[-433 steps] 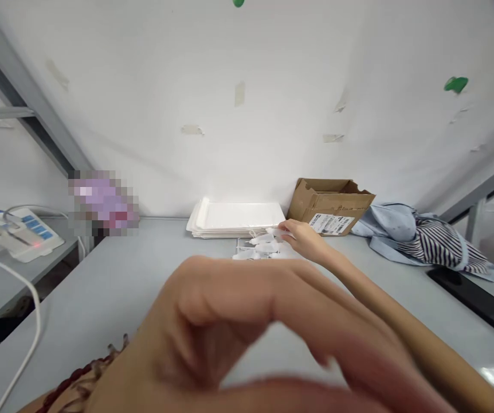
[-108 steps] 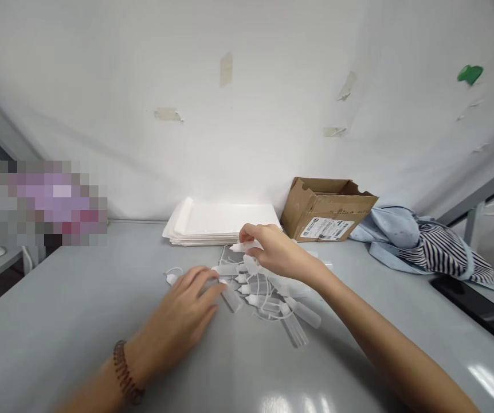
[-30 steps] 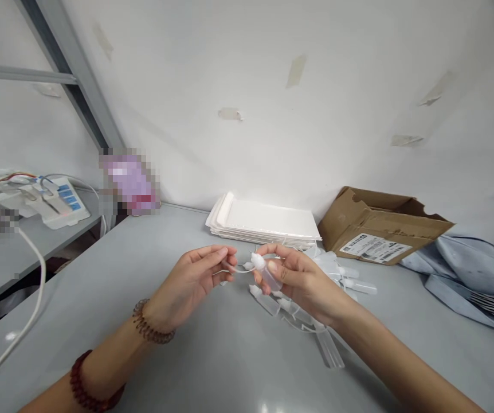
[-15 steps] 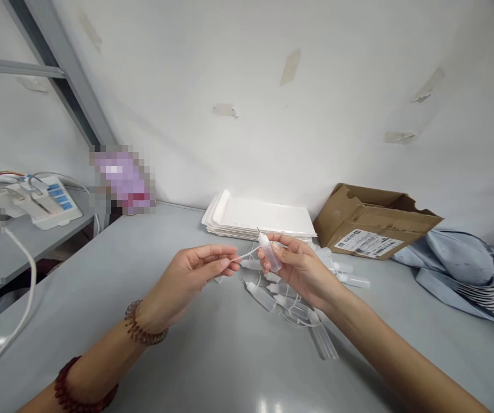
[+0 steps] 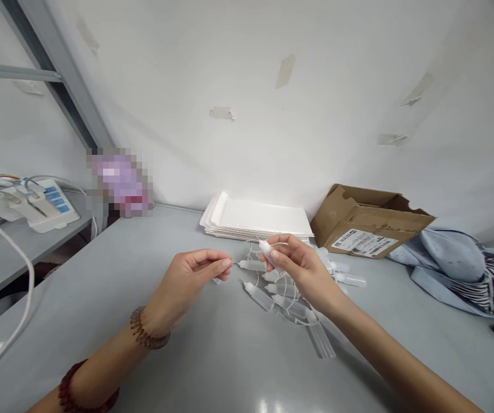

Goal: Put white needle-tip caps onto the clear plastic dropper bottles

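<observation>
My right hand is closed round a small translucent dropper bottle with a white needle tip, held above the grey table. My left hand hovers a little to its left, thumb and fingers pinched together; what they hold is too small to make out. Under and behind my right hand lies a pile of several similar small bottles with thin white loops.
A stack of white trays lies against the wall. An open cardboard box lies to its right, then blue and striped cloth. At left stands a lower bench with a power strip and a white cable.
My hands have drawn slightly apart. The thin white strand that ran between my left fingers and the bottle no longer shows. The bottle has tilted, tip pointing up and left.
</observation>
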A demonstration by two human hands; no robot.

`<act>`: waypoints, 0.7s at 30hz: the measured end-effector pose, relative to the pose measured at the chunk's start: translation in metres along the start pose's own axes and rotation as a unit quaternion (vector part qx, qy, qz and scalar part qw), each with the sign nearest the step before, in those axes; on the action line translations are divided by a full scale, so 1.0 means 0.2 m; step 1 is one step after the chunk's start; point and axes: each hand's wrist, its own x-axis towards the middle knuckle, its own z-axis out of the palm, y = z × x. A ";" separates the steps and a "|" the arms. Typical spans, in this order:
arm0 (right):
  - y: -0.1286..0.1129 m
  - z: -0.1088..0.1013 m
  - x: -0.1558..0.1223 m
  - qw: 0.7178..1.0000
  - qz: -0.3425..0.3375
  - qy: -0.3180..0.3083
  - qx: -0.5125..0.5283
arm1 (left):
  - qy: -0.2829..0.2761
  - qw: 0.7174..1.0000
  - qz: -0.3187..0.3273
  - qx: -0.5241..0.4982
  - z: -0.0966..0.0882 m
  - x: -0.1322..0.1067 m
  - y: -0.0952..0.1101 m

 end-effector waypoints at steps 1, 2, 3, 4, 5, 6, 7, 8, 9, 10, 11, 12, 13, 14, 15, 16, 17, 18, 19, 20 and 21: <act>0.00 0.00 -0.01 1.000 0.002 0.000 -0.005 | -0.005 1.000 0.000 -0.003 0.00 0.00 0.00; 0.00 -0.01 -0.01 1.000 0.007 -0.003 0.004 | -0.009 1.000 0.001 -0.007 0.00 0.00 0.00; 0.00 -0.01 -0.02 1.000 0.011 -0.005 0.022 | -0.012 1.000 0.002 -0.010 0.00 0.00 -0.01; 0.00 -0.02 -0.02 0.999 0.017 -0.009 0.046 | -0.013 1.000 0.001 -0.014 0.00 0.00 -0.01; -0.01 -0.02 -0.03 0.997 0.024 -0.016 0.072 | -0.010 1.000 -0.001 -0.019 0.00 0.00 -0.01; -0.01 -0.02 -0.03 0.994 0.032 -0.026 0.099 | -0.007 1.000 -0.003 -0.025 0.00 0.00 -0.01; -0.02 -0.02 -0.03 0.991 0.041 -0.035 0.124 | -0.006 0.999 -0.004 -0.033 0.00 0.00 0.00; -0.03 -0.01 -0.04 0.987 0.049 -0.045 0.147 | -0.010 0.999 -0.002 -0.040 0.00 0.00 0.00; -0.04 -0.01 -0.04 0.983 0.056 -0.053 0.166 | -0.019 0.999 0.004 -0.046 0.00 0.00 0.00; -0.05 0.00 -0.04 0.980 0.063 -0.059 0.182 | -0.031 0.998 0.012 -0.050 0.00 0.00 0.01; -0.05 0.01 -0.05 0.977 0.066 -0.062 0.194 | -0.041 0.998 0.021 -0.052 0.01 -0.01 0.01; -0.06 0.01 -0.05 0.975 0.068 -0.063 0.203 | -0.047 0.997 0.027 -0.052 0.01 -0.01 0.01; -0.06 0.02 -0.05 0.973 0.069 -0.061 0.211 | -0.047 0.997 0.030 -0.050 0.01 -0.01 0.01; -0.05 0.02 -0.05 0.972 0.070 -0.056 0.218 | -0.041 0.998 0.030 -0.047 0.01 -0.01 0.01; -0.05 0.03 -0.05 0.971 0.071 -0.050 0.223 | -0.032 0.998 0.029 -0.044 0.01 -0.02 0.01; -0.04 0.03 -0.04 0.971 0.073 -0.043 0.225 | -0.023 0.998 0.028 -0.043 0.01 -0.02 0.01; -0.03 0.03 -0.04 0.971 0.077 -0.035 0.226 | -0.016 0.999 0.029 -0.043 0.02 -0.02 0.01; -0.02 0.03 -0.04 0.971 0.080 -0.028 0.223 | -0.012 0.999 0.031 -0.043 0.02 -0.03 0.01; -0.02 0.03 -0.04 0.972 0.082 -0.022 0.219 | -0.011 0.998 0.033 -0.045 0.02 -0.03 0.01; -0.01 0.03 -0.04 0.974 0.082 -0.018 0.211 | -0.011 0.998 0.036 -0.046 0.02 -0.03 0.01; -0.01 0.03 -0.04 0.977 0.079 -0.016 0.198 | -0.012 0.998 0.039 -0.046 0.02 -0.03 0.01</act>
